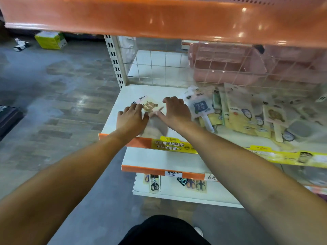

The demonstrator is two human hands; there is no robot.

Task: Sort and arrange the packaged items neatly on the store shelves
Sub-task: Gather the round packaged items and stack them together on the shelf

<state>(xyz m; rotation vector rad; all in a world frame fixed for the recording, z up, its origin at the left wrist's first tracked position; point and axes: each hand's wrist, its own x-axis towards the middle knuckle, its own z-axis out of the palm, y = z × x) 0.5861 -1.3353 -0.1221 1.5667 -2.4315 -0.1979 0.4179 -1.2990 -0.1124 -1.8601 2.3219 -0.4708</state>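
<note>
A clear packaged item with a small brown fan inside lies flat on the white shelf, near its left end. My left hand rests on the packet's left edge, fingers spread. My right hand presses on its right side, thumb stretched toward the left hand. Both palms face down; neither lifts the packet. A heap of similar packaged fans lies jumbled on the same shelf to the right of my right hand.
A wire grid backs the shelf, with pink baskets behind it. An orange shelf overhangs above. Lower shelves hold packaged scissors. A yellow-green box sits on the grey floor at far left.
</note>
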